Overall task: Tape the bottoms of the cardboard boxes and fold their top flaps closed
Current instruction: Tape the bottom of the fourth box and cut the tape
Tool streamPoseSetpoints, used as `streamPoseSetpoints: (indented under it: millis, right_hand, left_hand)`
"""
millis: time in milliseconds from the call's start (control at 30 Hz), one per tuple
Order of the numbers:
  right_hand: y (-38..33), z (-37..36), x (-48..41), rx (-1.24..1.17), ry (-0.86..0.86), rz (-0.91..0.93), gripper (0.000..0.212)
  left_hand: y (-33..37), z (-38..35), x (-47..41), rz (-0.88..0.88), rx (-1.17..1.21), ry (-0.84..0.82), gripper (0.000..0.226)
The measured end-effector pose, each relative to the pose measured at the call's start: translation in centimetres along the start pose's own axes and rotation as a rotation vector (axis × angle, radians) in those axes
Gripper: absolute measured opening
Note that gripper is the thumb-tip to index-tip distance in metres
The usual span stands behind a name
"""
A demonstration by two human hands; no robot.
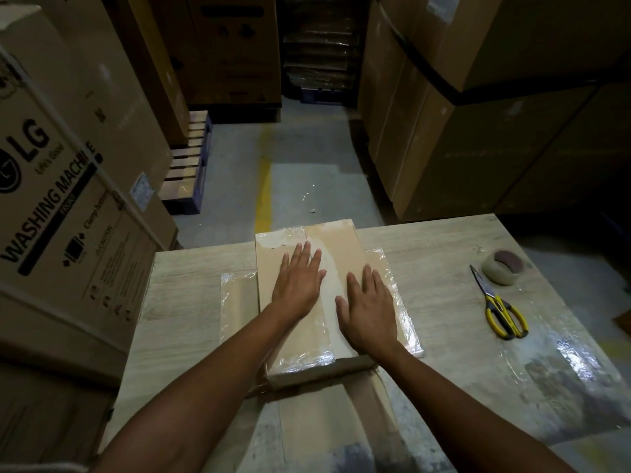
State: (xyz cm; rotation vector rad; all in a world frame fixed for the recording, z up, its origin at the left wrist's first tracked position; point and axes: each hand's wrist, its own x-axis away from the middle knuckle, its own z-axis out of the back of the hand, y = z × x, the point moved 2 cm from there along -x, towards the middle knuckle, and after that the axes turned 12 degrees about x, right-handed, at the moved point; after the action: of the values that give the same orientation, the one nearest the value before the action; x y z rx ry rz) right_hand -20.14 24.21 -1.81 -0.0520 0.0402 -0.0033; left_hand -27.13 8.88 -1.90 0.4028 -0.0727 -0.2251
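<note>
Stacked cartons (78, 186) walled the wooden table (191, 285). Both arms reached forward; my left hand (298, 283) and right hand (368, 308) pressed flat, fingers straight, gripping nothing, on the cardboard box (273, 268) at table centre, its long axis running away from me.

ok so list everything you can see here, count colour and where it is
box: one, brown with clear tape, middle of the table
table: one, pale wood grain, under the box
tape roll: one, pale with a dark red core, far right of the table
scissors: one pair, yellow and black handles, just nearer than the tape roll
LG carton: one, brown with black print, left of the table
cartons: several, brown, stacked at right and at the back
pallet: one, wooden slats, floor at left
floor line: one, yellow, beyond the table
left hand: flat on the box
right hand: flat on the box
</note>
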Motion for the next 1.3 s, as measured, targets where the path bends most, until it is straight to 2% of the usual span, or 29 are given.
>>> streamPoseSetpoints:
  millis: [167, 333, 500, 633, 800, 933, 1167, 1300]
  right_hand:
    - [0.4, 0.6, -0.3, -0.132, 0.005, -0.003, 0.054]
    - [2.7, 1.4, -1.0, -0.447, 0.005, -0.101, 0.047]
    - [7.2, 1.7, -0.5, -0.526, 0.06, -0.238, 0.05]
    - [12.2, 1.6, -0.6, -0.482, 0.078, -0.33, 0.052]
    - [19.6, 1.0, -2.1, -0.386, 0.02, -0.423, 0.053]
    - [25.4, 0.5, -4.2, -0.295, -0.058, -0.408, 0.053]
    - [33.4, -2.9, -8.7, -0.128, -0.393, -0.372, 0.05]
    - [37.3, -7.7, -11.7, 0.014, -0.549, -0.306, 0.052]
  left_hand:
    - [2.2, 0.1, 0.2, -0.176, 0.044, -0.027, 0.054]
    - [5.8, -0.4, -1.8, -0.206, 0.031, -0.042, 0.057]
    - [9.1, -1.2, -4.4, -0.166, 0.005, -0.062, 0.061]
    - [10.4, -2.3, -5.9, -0.031, 0.007, -0.023, 0.064]
    - [12.1, -3.3, -8.1, 0.136, -0.012, 0.015, 0.067]
    - [13.4, -4.4, -9.4, 0.202, -0.007, 0.047, 0.064]
    - [14.9, -5.9, -10.7, 0.222, 0.021, 0.141, 0.058]
    - [14.9, -6.0, -10.5, 0.231, -0.022, 0.155, 0.056]
